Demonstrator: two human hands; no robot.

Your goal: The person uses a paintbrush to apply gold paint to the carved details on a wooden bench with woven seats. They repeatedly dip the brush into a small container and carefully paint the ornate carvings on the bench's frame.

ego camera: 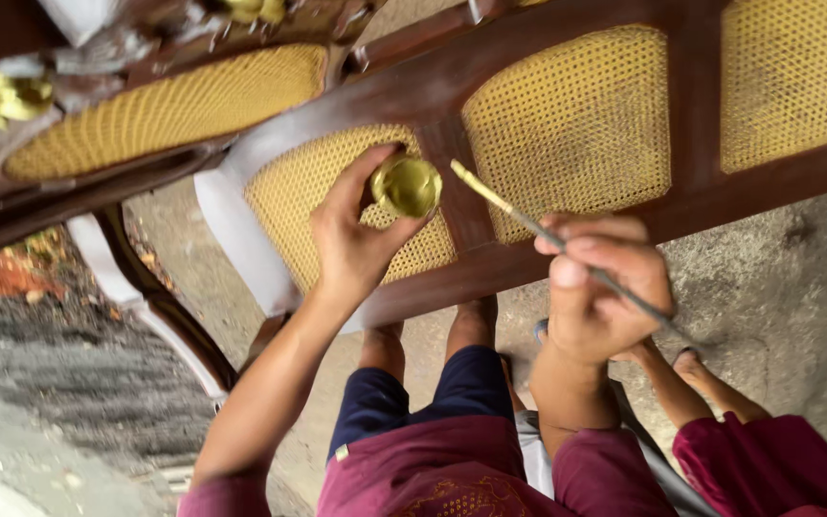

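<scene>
Left hand (356, 244) closed around a small pot of gold paint (406, 185), right hand (597, 287) pinching a thin brush (528, 222) — tip just beside the pot, over a cane-panelled wooden frame (576, 124), seemingly a chair back.

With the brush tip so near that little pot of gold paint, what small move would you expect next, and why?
Probably dipping: the right hand holds the thin brush with its tip just beside the small open pot of gold paint, which the left hand holds up.
</scene>
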